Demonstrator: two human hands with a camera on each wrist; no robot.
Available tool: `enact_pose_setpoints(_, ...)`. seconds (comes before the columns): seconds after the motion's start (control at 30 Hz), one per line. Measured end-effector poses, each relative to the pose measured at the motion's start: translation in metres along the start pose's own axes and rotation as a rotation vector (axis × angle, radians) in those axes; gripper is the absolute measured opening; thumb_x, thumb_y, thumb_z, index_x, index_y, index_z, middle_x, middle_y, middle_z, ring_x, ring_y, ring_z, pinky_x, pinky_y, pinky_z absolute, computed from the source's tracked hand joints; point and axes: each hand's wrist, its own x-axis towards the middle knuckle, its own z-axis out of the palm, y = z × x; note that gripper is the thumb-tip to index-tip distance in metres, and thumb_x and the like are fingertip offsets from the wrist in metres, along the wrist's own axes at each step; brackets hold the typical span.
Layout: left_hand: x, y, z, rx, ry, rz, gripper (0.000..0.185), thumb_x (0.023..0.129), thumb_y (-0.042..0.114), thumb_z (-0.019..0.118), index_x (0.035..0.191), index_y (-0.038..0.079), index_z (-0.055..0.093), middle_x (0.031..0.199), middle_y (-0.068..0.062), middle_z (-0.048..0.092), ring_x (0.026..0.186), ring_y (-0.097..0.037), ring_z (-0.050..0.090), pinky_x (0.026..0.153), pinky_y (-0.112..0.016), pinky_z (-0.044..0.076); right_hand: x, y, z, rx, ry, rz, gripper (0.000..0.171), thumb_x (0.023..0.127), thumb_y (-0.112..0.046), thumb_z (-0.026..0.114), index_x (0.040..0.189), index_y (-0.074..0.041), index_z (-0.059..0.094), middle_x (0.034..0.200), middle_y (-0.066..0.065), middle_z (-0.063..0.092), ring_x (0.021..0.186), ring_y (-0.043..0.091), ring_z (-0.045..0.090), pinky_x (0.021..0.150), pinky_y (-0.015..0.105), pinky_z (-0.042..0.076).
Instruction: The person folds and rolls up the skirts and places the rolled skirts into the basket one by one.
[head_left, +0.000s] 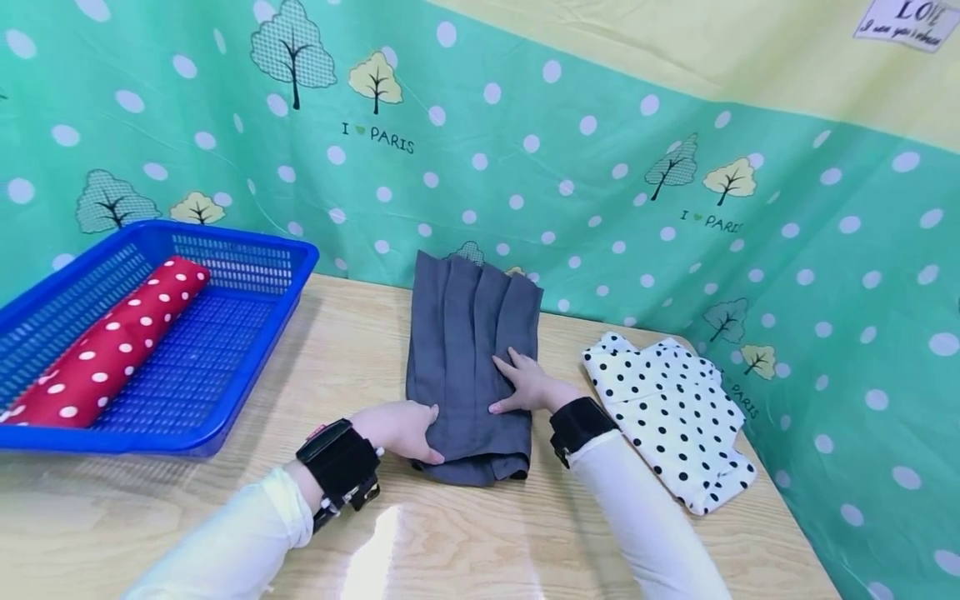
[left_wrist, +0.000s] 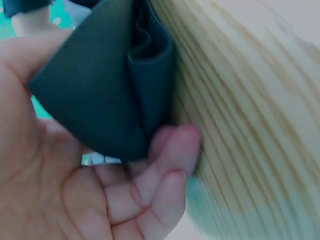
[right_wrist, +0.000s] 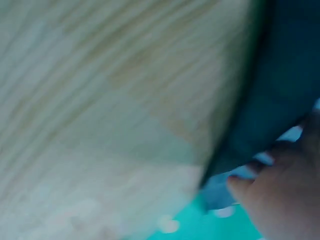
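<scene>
At left, a basket (head_left: 210, 342) holds a red roll (head_left: 116, 346); on the table (head_left: 345, 358), the left hand (head_left: 397, 427) pinches the near left corner of the grey cloth (head_left: 468, 367); the right hand (head_left: 531, 385), blurred in its wrist view, seems to rest wide-fingered on the cloth's right side; rightmost lies a dotted cloth (head_left: 675, 408)

There are two hands (head_left: 401, 427) (head_left: 531, 387), three cloths (head_left: 453, 350) (head_left: 112, 343) (head_left: 667, 417), one basket (head_left: 225, 329).

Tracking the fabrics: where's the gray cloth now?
In the head view, the gray cloth lies centrally, the right hand on it, between the blue basket at left and white dotted cloth at right.
</scene>
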Motion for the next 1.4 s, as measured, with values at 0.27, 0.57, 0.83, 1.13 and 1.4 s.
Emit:
enact_pose_setpoints(0.27, -0.008, -0.011, 0.001, 0.051, 0.114, 0.004, 0.075, 0.079, 0.045, 0.071, 0.138, 0.005, 0.048, 0.127, -0.024, 0.048, 0.117, -0.036, 0.046, 0.095, -0.048, 0.04, -0.051, -0.013, -0.005, -0.1, 0.176, -0.319, 0.037, 0.074, -0.036, 0.08, 0.096, -0.01, 0.065, 0.098, 0.008, 0.055, 0.082, 0.018, 0.052, 0.073, 0.028, 0.047)
enact_pose_setpoints(0.57, 0.0, -0.011, 0.016, 0.302, 0.346, 0.5, 0.029, 0.071, -0.002, 0.072, 0.074, 0.017, 0.05, 0.074, 0.007, 0.037, 0.07, -0.01, 0.04, 0.062, -0.022, 0.036, -0.064, -0.008, 0.021, -0.112, 0.109, -0.417, 0.037, 0.072, -0.028, 0.082, 0.091, -0.013, 0.055, 0.086, -0.001, 0.046, 0.072, 0.01, 0.046, 0.067, 0.023, 0.043)
enact_pose_setpoints(0.83, -0.014, -0.004, 0.015, 0.295, 0.263, 0.462, 0.032, 0.062, 0.015, 0.083, 0.084, 0.016, 0.06, 0.083, 0.005, 0.04, 0.076, -0.01, 0.042, 0.068, -0.023, 0.044, -0.083, -0.015, 0.03, -0.327, 0.217, -0.523, 0.032, 0.077, -0.017, 0.077, 0.104, -0.012, 0.062, 0.09, 0.0, 0.054, 0.076, 0.012, 0.054, 0.069, 0.024, 0.048)
enact_pose_setpoints(1.13, -0.009, 0.008, 0.02, 0.404, 0.356, 0.379, 0.035, 0.064, 0.001, 0.078, 0.096, 0.009, 0.066, 0.091, -0.007, 0.058, 0.078, -0.018, 0.053, 0.069, -0.031, 0.05, -0.095, -0.033, 0.031, -0.402, 0.132, -0.375, 0.063, 0.064, -0.036, 0.08, 0.114, -0.006, 0.058, 0.099, 0.003, 0.054, 0.084, 0.014, 0.052, 0.076, 0.027, 0.049)
enact_pose_setpoints(1.4, 0.005, 0.004, 0.021, 0.406, 0.441, 0.423, 0.023, 0.064, -0.002, 0.072, 0.081, 0.01, 0.063, 0.071, -0.004, 0.056, 0.063, -0.019, 0.057, 0.058, -0.031, 0.048, -0.085, -0.036, 0.036, -0.503, 0.257, -0.401, 0.039, 0.062, -0.014, 0.079, 0.095, -0.009, 0.058, 0.083, 0.002, 0.055, 0.07, 0.015, 0.053, 0.064, 0.028, 0.048)
